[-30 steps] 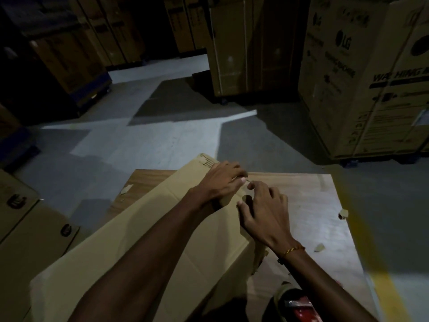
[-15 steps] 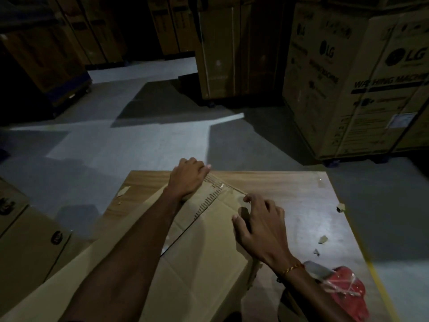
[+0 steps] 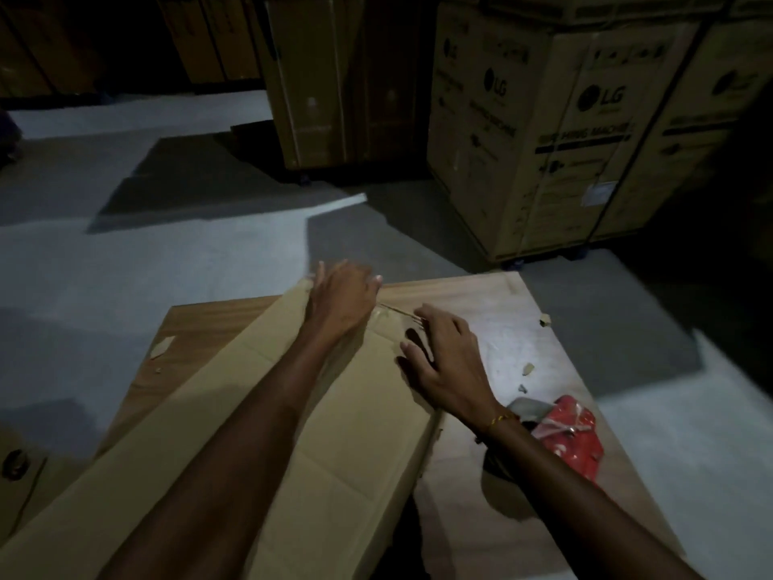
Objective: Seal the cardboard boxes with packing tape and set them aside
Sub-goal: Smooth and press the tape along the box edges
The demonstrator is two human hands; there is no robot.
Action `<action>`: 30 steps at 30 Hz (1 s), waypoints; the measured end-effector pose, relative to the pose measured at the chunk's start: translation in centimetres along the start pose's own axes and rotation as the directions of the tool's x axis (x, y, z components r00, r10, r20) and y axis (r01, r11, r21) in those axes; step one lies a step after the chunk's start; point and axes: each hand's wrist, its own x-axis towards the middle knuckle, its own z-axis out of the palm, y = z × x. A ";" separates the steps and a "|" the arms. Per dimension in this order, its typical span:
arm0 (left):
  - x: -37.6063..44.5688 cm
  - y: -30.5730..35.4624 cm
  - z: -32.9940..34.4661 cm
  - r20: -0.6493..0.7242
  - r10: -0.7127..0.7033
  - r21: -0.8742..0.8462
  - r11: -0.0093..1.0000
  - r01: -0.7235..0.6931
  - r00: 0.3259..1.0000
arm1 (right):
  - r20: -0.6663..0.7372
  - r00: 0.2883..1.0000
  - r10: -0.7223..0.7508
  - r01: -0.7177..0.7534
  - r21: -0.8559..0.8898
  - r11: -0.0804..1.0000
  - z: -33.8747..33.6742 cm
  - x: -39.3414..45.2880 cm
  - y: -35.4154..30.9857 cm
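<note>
A long flattened cardboard box (image 3: 334,433) lies diagonally across a wooden table (image 3: 514,328). My left hand (image 3: 343,299) rests on the box's far end, fingers reaching over the far edge; the hand is motion-blurred. My right hand (image 3: 447,362) lies flat with spread fingers on the box's right edge, close to a strip of clear tape (image 3: 389,313) at the far corner. A red tape dispenser (image 3: 573,437) sits on the table behind my right wrist, partly hidden by my forearm.
Scraps of tape or cardboard (image 3: 529,368) dot the table. Large LG appliance cartons (image 3: 543,131) stand at the back right and a tall carton (image 3: 326,81) at the back centre. Flat cartons (image 3: 21,466) lie at the lower left. Grey floor (image 3: 167,253) surrounds the table.
My left hand has slid from beside my right hand to the box's far end. My right hand has flattened on the box. The view has shifted, showing the dispenser.
</note>
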 end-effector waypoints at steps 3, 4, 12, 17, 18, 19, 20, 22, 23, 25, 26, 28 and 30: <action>-2.3 4.8 0.7 -0.019 0.145 -0.138 0.980 -0.147 0.989 | -0.116 0.993 0.015 -0.010 0.048 0.999 -0.9 -2.4 1.7; -3.0 6.2 1.2 -0.010 0.181 -0.164 0.970 -0.180 0.984 | -0.151 0.988 0.019 -0.014 0.035 0.999 -1.4 -3.8 2.6; -7.7 13.1 4.8 0.052 0.241 0.017 0.970 -0.242 0.969 | -0.204 0.937 0.282 -0.328 -0.246 0.912 -4.4 -17.8 10.6; -8.4 11.8 6.3 0.122 0.193 0.097 0.974 -0.205 0.974 | -0.160 0.863 0.478 -0.498 -0.426 0.755 -4.2 -22.7 13.4; -8.5 11.5 6.6 0.124 0.207 0.106 0.970 -0.220 0.971 | -0.158 0.860 0.484 -0.501 -0.440 0.746 -4.0 -22.9 13.8; -8.6 11.2 6.8 0.121 0.221 0.113 0.965 -0.235 0.968 | -0.162 0.860 0.484 -0.502 -0.446 0.741 -3.9 -22.9 14.1; -8.7 11.0 7.0 0.120 0.231 0.117 0.962 -0.245 0.966 | -0.165 0.860 0.482 -0.500 -0.455 0.737 -3.7 -22.8 14.5; -8.7 10.8 7.3 0.111 0.240 0.114 0.961 -0.253 0.964 | -0.160 0.866 0.474 -0.489 -0.473 0.733 -3.5 -22.6 15.1; -8.7 10.8 7.3 0.103 0.243 0.115 0.960 -0.254 0.965 | -0.161 0.872 0.461 -0.478 -0.479 0.736 -3.3 -22.5 15.4; -8.8 10.9 7.2 0.087 0.243 0.114 0.961 -0.252 0.966 | -0.142 0.881 0.452 -0.459 -0.492 0.740 -3.5 -22.3 15.8; -8.8 10.9 7.3 0.081 0.239 0.112 0.963 -0.247 0.968 | -0.116 0.887 0.447 -0.441 -0.499 0.746 -3.6 -22.1 16.3; -8.9 11.2 7.5 0.063 0.232 0.114 0.965 -0.238 0.971 | -0.069 0.898 0.434 -0.407 -0.503 0.762 -3.7 -22.3 17.2; -8.9 10.7 7.4 0.055 0.250 0.101 0.962 -0.254 0.967 | -0.083 0.912 0.401 -0.387 -0.497 0.777 -3.3 -22.5 17.4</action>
